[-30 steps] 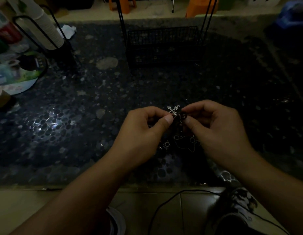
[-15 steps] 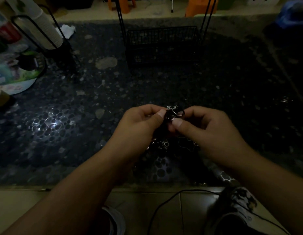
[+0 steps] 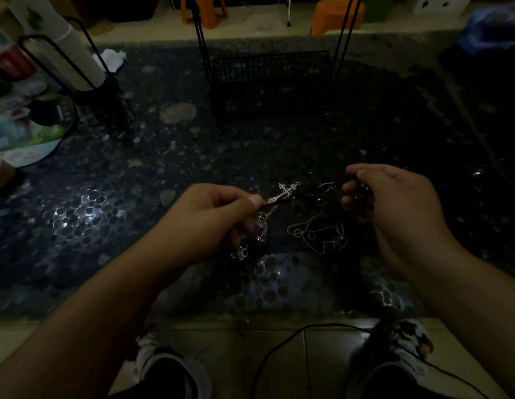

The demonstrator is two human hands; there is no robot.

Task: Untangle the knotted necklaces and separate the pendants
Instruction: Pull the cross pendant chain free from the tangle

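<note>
Both hands held above the dark pebbled counter, a dark cord drawn between them.

The left hand pinched one end of the cord between thumb and forefinger; the right hand, well apart from it, had its fingers curled round the other end. A silver cross pendant sat on the cord just beside the left thumb tip, nearer the left hand than the right. A bunched silver chain hung below the left fingers, with a small clasp at its low end. A thin silver chain lay in loose loops on the counter between the hands, below the cord; whether it joined the cord could not be told in the dim light. A black wire basket stood farther back on the counter.
</note>
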